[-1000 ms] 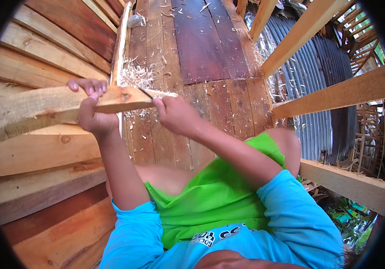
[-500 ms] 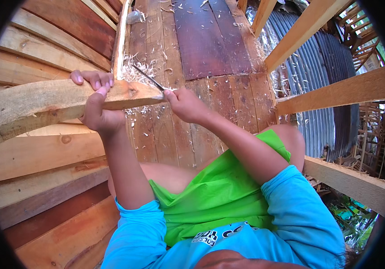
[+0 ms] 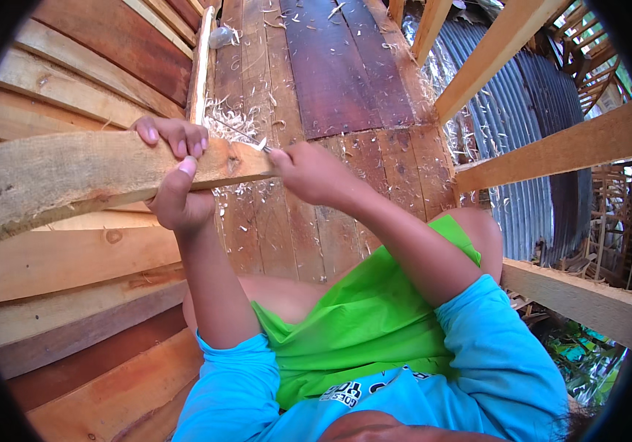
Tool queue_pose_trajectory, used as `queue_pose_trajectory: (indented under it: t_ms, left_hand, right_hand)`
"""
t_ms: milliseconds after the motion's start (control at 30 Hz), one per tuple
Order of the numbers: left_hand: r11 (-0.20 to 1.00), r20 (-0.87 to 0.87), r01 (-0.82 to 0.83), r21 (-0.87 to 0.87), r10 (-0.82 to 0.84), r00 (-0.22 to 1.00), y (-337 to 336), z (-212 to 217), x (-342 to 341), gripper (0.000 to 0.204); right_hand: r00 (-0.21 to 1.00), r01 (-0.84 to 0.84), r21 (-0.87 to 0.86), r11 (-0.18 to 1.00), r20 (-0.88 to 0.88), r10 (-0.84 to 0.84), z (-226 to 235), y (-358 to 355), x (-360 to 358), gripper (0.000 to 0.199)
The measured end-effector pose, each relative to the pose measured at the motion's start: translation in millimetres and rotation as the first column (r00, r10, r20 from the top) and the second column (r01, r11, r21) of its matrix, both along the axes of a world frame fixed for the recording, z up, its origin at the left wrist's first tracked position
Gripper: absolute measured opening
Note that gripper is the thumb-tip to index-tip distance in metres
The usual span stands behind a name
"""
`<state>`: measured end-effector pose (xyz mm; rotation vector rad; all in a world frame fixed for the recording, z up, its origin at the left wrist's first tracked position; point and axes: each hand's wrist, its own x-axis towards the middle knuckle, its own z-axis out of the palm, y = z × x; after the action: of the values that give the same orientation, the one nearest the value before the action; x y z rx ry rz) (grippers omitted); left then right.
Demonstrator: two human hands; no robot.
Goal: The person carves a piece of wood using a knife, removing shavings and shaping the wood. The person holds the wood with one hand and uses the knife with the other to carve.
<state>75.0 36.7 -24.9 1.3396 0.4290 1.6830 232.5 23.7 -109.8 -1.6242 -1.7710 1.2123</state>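
Note:
A thick, slightly curved timber piece [image 3: 73, 169] reaches in from the left, its narrower end in front of me. Close to that end, my left hand [image 3: 178, 180] is wrapped round it, fingers over the top edge and thumb on the near face. My right hand [image 3: 314, 175] is closed in a fist on a knife, whose handle is mostly hidden in it. The thin knife blade [image 3: 236, 131] points away to the upper left. Its base lies against the timber's upper edge, where a pale curl of wood [image 3: 261, 144] stands up.
Curled shavings [image 3: 231, 124] lie heaped on the plank floor [image 3: 257, 236] beyond the timber. A plank wall [image 3: 58, 258] runs along the left. To the right are wooden rails [image 3: 551, 151] and corrugated metal sheets [image 3: 507, 103]. A clear plastic item [image 3: 221, 37] lies at the far left.
My left hand has shifted a little to the right. The knife blade has tilted flatter, and a pale curl now shows at its base. The timber's end has dropped slightly toward me.

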Motion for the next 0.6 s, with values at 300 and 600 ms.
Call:
queue_pose_trajectory:
  t_ms: [300, 600]
  left_hand:
    - [0.999, 0.059, 0.048, -0.007, -0.048, 0.997, 2, -3, -2, 0.044]
    - [0.995, 0.017, 0.091, 0.042, -0.091, 0.996, 0, -2, 4, 0.044]
  right_hand:
    - [0.987, 0.032, -0.046, 0.998, -0.153, -0.039, -35, 16, 20, 0.052]
    - [0.885, 0.22, -0.225, 0.949, -0.364, -0.291, -19, 12, 21, 0.043]
